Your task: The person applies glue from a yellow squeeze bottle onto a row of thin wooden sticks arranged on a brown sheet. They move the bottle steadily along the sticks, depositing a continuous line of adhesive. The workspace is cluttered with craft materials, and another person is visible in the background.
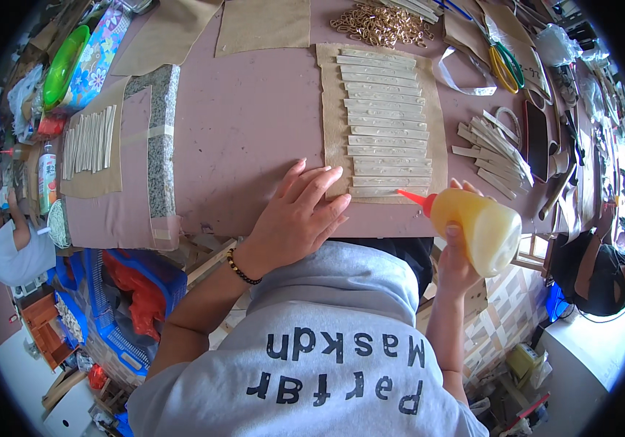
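Observation:
My right hand (459, 255) is wrapped round a squeeze bottle (481, 224) of yellowish glue-like liquid, tilted so that its red nozzle (416, 197) points left. The nozzle tip is at the lowest of several pale strips (388, 151), laid in a column on a tan sheet (336, 116). Small wet-looking drops show along the strips. My left hand (303, 204), fingers spread, rests with its fingertips at the sheet's lower left edge and holds nothing. A dark bead bracelet (242, 268) circles the left wrist.
Loose pale strips (496, 154) lie at the right beside a dark phone (536, 140). Gold-coloured clasps (384, 25) are heaped at the back, with scissors (505, 65) to their right. On the left, more strips (89, 143) lie on another sheet. Other people sit at both sides.

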Action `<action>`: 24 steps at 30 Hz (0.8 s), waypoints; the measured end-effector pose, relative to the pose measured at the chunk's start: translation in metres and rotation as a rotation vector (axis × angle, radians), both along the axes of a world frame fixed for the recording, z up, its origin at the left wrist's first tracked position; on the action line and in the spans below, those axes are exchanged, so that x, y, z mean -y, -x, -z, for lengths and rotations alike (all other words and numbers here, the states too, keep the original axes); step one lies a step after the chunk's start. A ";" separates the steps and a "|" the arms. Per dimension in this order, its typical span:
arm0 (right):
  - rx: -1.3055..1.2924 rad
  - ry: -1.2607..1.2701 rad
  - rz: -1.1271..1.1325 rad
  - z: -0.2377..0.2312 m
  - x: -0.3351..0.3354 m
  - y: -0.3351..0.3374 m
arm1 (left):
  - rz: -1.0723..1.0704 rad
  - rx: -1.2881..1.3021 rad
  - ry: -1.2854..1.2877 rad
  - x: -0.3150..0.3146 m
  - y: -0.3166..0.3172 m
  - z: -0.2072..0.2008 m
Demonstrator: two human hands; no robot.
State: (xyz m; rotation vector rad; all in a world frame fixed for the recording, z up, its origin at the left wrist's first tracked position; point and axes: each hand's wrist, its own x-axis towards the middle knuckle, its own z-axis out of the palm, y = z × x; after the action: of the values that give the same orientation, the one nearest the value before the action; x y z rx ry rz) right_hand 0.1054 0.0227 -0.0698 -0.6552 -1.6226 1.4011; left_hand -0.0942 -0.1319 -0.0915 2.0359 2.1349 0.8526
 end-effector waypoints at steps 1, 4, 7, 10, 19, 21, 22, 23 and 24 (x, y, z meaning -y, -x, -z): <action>-0.003 0.021 -0.024 0.000 0.003 0.003 | -0.002 0.000 0.001 0.000 0.000 0.000; -0.029 0.061 -0.094 0.001 0.011 0.013 | -0.001 0.000 0.004 0.000 0.001 0.000; -0.029 0.031 -0.170 0.001 0.017 0.022 | 0.004 -0.003 0.004 0.000 0.001 0.001; -0.001 -0.048 -0.208 0.005 0.014 0.022 | 0.005 -0.003 0.009 0.000 0.001 -0.001; -0.021 0.007 -0.212 0.006 0.018 0.024 | 0.006 -0.006 0.019 0.000 0.001 0.000; -0.038 0.007 -0.236 0.006 0.018 0.026 | 0.002 -0.007 0.026 0.000 0.001 0.000; -0.046 0.008 -0.248 0.006 0.017 0.027 | 0.003 -0.006 0.026 0.000 0.001 0.000; -0.046 0.028 -0.223 0.006 0.016 0.025 | 0.001 -0.003 0.024 0.000 0.001 0.001; -0.046 0.049 -0.198 0.006 0.013 0.020 | -0.001 -0.001 0.022 0.001 0.001 0.001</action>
State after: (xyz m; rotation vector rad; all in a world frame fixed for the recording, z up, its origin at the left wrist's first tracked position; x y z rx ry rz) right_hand 0.0851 0.0095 -0.0756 -0.4973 -1.6567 1.5908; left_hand -0.0955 -0.1325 -0.0925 2.0254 2.1365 0.8238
